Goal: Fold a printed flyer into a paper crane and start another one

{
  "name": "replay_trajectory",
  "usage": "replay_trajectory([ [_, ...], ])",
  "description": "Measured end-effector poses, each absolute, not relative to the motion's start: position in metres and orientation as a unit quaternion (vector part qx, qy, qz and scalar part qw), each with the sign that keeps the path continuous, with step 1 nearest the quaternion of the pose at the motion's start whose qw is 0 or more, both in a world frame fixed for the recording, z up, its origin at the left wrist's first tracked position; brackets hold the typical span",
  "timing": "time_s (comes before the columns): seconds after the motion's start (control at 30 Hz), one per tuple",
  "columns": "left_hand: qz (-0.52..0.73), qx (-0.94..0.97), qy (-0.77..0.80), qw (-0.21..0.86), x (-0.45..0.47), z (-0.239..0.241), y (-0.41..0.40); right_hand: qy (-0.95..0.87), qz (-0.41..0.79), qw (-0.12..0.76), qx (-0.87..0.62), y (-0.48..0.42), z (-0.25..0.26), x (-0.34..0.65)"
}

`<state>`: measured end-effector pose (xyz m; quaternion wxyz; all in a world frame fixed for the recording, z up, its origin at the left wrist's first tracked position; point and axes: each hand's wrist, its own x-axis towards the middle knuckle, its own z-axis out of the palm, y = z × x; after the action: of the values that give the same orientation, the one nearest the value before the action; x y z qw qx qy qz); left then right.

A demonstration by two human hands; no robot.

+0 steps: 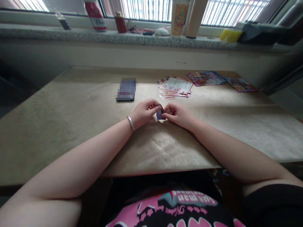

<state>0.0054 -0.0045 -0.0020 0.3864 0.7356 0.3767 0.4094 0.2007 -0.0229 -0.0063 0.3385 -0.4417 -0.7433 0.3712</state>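
Note:
Over the middle of the table, my left hand [148, 111] and my right hand [176, 114] pinch a small dark blue-purple card-like piece [160, 114] between them. Its exact kind is too small to make out. The left thumb and fingers close on its upper left part, while the right fingers grip its right side. A silver bangle [131, 123] circles my left wrist. Just beyond the hands lies a loose pile of printed cards [176, 86], white with red borders. Left of that pile is a dark phone-like slab [126, 90], partly blurred out.
Colourful printed packets [207, 78] lie at the back right, with another packet [242, 85] beside them. The beige table [71, 126] meets a wall below a granite sill [142, 39]. Along the sill stand a pink bottle [96, 15], a patterned cup [179, 19] and a yellow block [230, 35].

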Motion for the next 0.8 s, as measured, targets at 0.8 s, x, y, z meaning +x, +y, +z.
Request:
replay_trajectory([
  [0.8, 0.370, 0.684, 0.317, 0.543, 0.0007, 0.0010, -0.0049, -0.670, 0.529, 0.410, -0.322, -0.0223, -0.0028, 0.2041],
])
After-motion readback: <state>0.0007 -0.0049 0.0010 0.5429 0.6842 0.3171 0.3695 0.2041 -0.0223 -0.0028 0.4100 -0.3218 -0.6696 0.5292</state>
